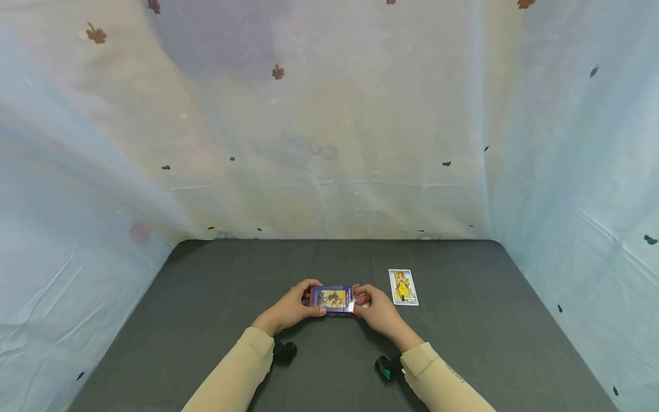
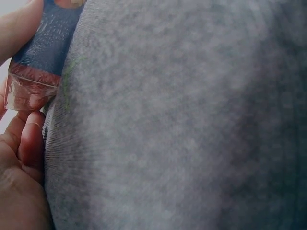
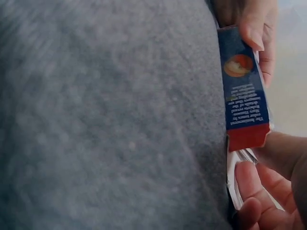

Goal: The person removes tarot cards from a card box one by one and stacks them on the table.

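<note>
A small blue and red tarot card box with a picture on its front lies between my two hands. My left hand grips its left end, thumb on the near edge and fingers behind. Loose clear plastic wraps the red end in the left wrist view. My right hand holds the right end between thumb and curled fingers. Beside those fingers, in the right wrist view, a white edge sticks out below the red band; whether it is flap or card I cannot tell.
One tarot card with a yellow-robed figure lies face up right of the box. Grey cloth covers the table. Pale patterned curtains stand behind it and at both sides. Dark straps hang at my wrists.
</note>
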Demonstrator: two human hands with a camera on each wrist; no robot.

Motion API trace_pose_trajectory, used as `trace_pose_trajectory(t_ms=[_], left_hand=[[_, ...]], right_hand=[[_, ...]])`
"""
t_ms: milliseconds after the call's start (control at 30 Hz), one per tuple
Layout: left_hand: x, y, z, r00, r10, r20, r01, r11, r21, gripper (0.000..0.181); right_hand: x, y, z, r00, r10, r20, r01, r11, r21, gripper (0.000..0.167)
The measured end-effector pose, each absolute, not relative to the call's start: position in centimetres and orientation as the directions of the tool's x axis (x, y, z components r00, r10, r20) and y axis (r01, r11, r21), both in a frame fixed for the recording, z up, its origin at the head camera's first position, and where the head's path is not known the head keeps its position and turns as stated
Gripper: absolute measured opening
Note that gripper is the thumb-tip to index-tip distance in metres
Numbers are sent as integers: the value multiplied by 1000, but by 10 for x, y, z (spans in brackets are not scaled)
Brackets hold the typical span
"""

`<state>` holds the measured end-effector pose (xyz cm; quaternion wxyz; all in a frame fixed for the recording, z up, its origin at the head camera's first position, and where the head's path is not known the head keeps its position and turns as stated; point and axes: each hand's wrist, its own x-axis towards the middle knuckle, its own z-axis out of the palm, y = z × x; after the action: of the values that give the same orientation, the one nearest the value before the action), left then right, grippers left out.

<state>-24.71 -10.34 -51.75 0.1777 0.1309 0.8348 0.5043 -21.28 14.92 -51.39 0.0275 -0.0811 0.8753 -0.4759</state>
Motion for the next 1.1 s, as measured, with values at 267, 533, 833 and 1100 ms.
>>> trace_pose_trajectory(t_ms=[267,533,833,1100], left_hand=[[-248,-105,-519,-897,411,-161,42,443,896,64],[-248,-103,-518,-896,413,-162,40,438,898,64],[-249,-104,-519,-900,403,-167,34,446,894,65],[-249,-104,-518,-902,399,-166,33,445,895,64]], right_hand=[[-216,146,-516,-989,-150,-6,-82,573,-815,29],[-215,147,-514,-989,-149,-4,-77,536,-841,29],[-214,146,-515,-982,-189,-20,-65,431,-900,26],[-213,149,-511,-976,-217,-13,-88,449,-889,16]])
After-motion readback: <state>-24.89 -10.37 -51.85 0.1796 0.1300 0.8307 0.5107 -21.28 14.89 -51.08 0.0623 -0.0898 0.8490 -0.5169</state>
